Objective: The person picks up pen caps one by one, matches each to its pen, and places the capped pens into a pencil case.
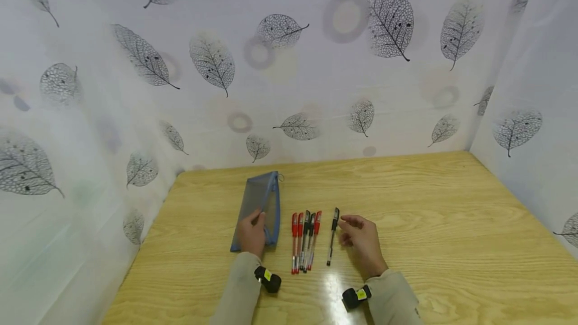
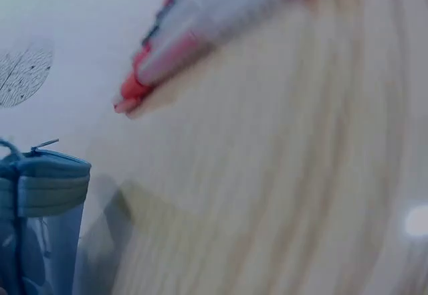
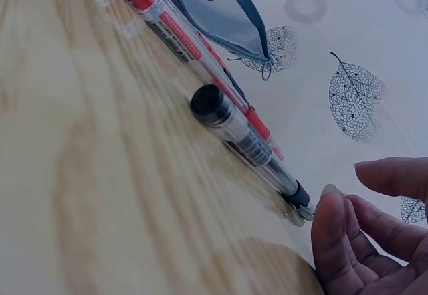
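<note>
A translucent blue zip pouch (image 1: 258, 192) lies on the left of the table, its mouth gaping along the right side. My left hand (image 1: 252, 234) pinches the pouch's edge between thumb and fingers; the left wrist view catches the pouch's zipped end (image 2: 52, 194) but not the hand. To the right, a black gel pen (image 1: 333, 229) lies apart from the others, cap pointing away from me. Beside its cap, my right hand (image 1: 365, 245) has loosely bent fingers, with thumb and fingertips apart in the right wrist view. The pen's cap end is partly hidden there behind a finger.
Between the pouch and the lone pen lies a row of several red pens (image 1: 295, 227) and black pens (image 1: 306, 222), side by side. The wood-grain table (image 1: 406, 189) meets a white leaf-print curtain (image 1: 311, 89) at the back and sides.
</note>
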### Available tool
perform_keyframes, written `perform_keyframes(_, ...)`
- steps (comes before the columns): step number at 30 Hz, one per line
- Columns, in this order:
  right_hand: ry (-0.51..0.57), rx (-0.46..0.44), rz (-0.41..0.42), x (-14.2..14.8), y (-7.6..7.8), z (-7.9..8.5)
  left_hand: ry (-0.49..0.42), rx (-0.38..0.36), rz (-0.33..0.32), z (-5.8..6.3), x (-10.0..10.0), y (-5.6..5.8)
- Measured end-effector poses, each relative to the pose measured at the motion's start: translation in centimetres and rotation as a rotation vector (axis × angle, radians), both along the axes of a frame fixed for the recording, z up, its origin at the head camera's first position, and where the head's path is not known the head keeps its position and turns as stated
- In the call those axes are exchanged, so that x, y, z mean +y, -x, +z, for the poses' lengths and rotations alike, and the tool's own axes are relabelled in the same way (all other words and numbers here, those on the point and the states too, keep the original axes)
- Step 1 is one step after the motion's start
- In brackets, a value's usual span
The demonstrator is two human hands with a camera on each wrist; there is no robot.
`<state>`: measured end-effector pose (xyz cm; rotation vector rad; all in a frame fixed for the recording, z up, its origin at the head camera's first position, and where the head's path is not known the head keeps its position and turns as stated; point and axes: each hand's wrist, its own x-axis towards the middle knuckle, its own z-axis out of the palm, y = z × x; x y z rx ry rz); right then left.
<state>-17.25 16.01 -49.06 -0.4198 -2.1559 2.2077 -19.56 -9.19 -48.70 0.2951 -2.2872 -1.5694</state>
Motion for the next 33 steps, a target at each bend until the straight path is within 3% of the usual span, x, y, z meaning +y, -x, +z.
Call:
perform_keyframes(4, -0.010, -0.008, 0.001, 0.0, 0.0, 0.1, -0.073, -0.005, 0.079, 0.2, 0.1, -0.3)
perform_keyframes(14, -0.037, -0.008, -0.006, -0.2, 0.1, 0.0, -0.198, -0.019, 0.139, 0.9, 0.7, -0.6)
perform_keyframes(33, -0.145, -0.050, -0.007, -1.2, 0.9, 0.0, -0.181, 0.000, 0.124, 0.9, 1.2, -0.7)
